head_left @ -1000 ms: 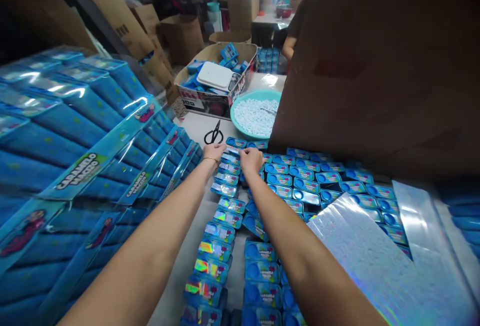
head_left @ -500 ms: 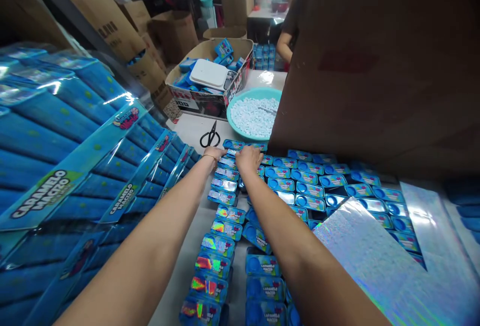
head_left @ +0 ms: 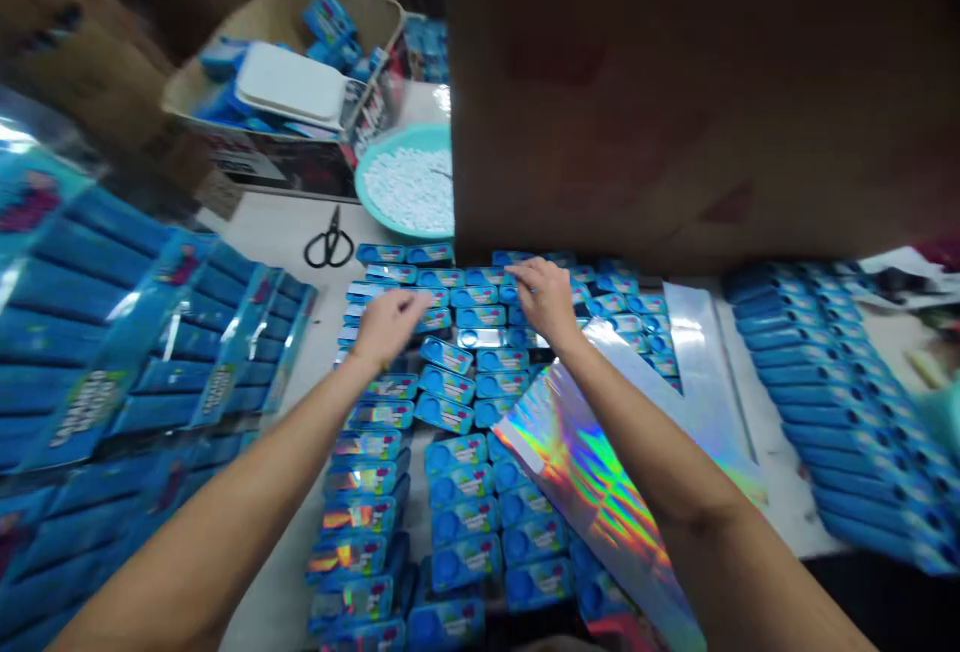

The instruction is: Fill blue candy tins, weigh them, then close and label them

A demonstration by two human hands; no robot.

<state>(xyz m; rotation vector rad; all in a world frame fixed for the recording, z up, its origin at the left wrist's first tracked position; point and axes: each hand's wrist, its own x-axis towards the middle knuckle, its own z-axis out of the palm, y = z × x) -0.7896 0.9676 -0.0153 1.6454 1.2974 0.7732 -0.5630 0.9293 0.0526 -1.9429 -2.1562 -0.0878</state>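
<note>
Rows of small blue packs (head_left: 459,387) labelled Caramelo Macizo cover the table in front of me. My left hand (head_left: 388,324) is over the upper left rows, its fingers bent and slightly apart at the packs, with nothing visible in them. Farther right, my right hand (head_left: 546,300) is over the back rows, fingers reaching left and thumb apart, near or touching a pack; contact is hard to make out. Under my right forearm lies a shiny holographic sheet (head_left: 592,452), covering part of the packs.
Wrapped display boxes (head_left: 150,342) stand at left. Black scissors (head_left: 328,244) lie near a turquoise basin (head_left: 367,194) of white pieces. Behind is an open carton (head_left: 262,157) with a white lid (head_left: 291,82). A brown cardboard panel (head_left: 675,112) blocks the back; more blue packs (head_left: 840,412) line the right.
The view has swung right and down. My hands, close together at the back left rows before, are now apart, with the right one farther right. The holographic sheet appears closer to the middle.
</note>
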